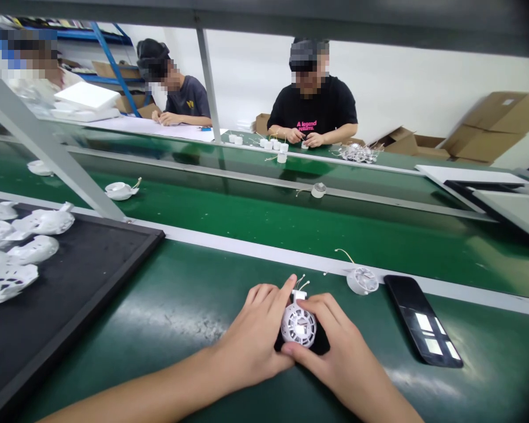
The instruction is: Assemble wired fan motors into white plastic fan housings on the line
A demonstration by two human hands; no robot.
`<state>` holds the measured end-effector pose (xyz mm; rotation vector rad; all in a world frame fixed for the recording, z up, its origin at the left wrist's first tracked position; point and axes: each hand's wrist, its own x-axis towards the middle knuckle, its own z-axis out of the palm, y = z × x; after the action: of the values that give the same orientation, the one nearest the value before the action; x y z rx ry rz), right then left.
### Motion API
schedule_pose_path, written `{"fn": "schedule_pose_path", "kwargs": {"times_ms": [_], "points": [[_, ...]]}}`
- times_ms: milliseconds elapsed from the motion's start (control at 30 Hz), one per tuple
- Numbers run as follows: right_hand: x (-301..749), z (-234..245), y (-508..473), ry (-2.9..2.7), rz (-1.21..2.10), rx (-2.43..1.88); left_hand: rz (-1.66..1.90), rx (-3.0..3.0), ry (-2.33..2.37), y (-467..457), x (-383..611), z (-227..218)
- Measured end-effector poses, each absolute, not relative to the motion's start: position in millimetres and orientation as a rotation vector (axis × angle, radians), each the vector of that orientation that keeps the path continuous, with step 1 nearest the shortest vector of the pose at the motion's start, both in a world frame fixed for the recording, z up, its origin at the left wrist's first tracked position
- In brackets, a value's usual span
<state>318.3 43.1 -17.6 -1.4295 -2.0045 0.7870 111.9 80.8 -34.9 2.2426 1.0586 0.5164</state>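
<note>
The one camera rides on the worker's head, looking forward and down over the green bench [180,317]. It sits closest to the left hand [251,341] and right hand [335,346], low and centre in the frame, both closed round a small white fan housing [298,325]; the forearms run off the bottom edge. A black tray [70,282] is cut by the left edge, and a dark phone [423,320] lies at lower right. Higher up, the view crosses the green conveyor [291,223] to a person in black [312,108] and one in grey [187,97], both well off at upper centre and facing the lens. A grey rail [335,23] spans the top edge, and a slanted metal post [62,161] crosses the upper left.
</note>
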Motion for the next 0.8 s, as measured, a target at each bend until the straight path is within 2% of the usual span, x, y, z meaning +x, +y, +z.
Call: {"fn": "schedule_pose_path", "kwargs": {"times_ms": [333, 533, 800], "points": [[316, -21, 43, -2.024, 0.771, -1.462, 0.533, 2.275, 1.055, 80, 113, -40], [316, -20, 48, -2.224, 0.486, -1.538, 0.556, 2.203, 0.979, 81, 108, -31], [320, -25, 47, -2.119, 0.496, -1.339, 0.715, 1.503, 0.942, 92, 106, -9]]}}
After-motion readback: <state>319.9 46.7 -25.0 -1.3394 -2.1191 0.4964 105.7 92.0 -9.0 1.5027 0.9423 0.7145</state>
